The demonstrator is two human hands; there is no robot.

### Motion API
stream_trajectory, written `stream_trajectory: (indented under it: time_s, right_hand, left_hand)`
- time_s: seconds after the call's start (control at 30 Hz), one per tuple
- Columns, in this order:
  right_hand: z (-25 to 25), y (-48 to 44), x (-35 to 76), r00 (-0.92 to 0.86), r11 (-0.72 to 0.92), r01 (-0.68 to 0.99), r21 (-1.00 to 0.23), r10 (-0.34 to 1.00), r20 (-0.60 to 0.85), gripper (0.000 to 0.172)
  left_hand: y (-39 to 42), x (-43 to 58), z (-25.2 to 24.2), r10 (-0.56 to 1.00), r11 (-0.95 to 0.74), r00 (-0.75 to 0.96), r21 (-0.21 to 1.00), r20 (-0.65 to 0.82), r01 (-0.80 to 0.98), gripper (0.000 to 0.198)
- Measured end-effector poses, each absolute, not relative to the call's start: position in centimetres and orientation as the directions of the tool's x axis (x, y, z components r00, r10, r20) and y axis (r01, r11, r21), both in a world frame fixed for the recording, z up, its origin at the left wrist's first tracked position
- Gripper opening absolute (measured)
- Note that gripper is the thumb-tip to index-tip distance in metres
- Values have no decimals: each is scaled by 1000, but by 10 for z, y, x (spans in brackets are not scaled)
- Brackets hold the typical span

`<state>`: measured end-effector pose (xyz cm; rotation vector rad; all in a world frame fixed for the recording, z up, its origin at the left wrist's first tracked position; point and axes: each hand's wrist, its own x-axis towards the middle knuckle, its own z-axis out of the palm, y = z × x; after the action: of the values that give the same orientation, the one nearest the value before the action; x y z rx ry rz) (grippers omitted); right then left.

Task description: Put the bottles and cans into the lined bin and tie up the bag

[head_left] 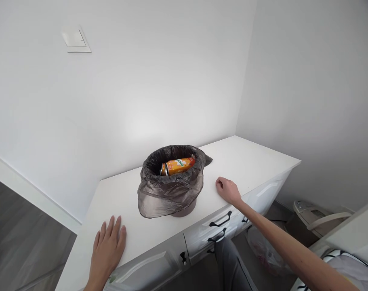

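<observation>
A small bin lined with a grey plastic bag point(168, 190) stands on the white countertop point(247, 161). An orange drink can point(178, 165) lies on its side inside the bag. My left hand point(108, 246) rests flat on the countertop's front left, fingers stretched out, holding nothing, well left of the bin. My right hand point(228, 190) rests on the counter just right of the bin, fingers curled into a loose fist with nothing visible in it; it does not touch the bag.
White drawers with black handles point(220, 221) sit under the counter. On the floor at right are a white appliance point(314, 216) and a plastic bag point(262, 250). Walls meet in a corner behind the counter; a wall switch point(76, 39) is upper left.
</observation>
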<state>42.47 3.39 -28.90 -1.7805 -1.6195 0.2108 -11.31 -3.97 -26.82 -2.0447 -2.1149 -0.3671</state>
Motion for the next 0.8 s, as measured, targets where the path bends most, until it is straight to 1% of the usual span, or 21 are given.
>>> stream_trajectory:
  time_s: [0.23,0.37,0.67,0.8]
  right_hand:
    - [-282,32,423,203,38,809,-587,918,340,18]
    - [-280,32,422,200,48,805,-591,917,346,19]
    - [-278,31,421,188,62,798,-600,920,344,19]
    - [-278,28,421,185,68,800,-596,917,353,19]
  left_hand:
    - [-39,-109,-265,950,34,-56,77,307,996,76]
    - [-39,-109,-264,947,48,-75,91,314,995,75]
    - [-42,-100,-251,959,61,-92,123,267,990,79]
    - [-46,-95,-243,967,63,-88,108,238,992,79]
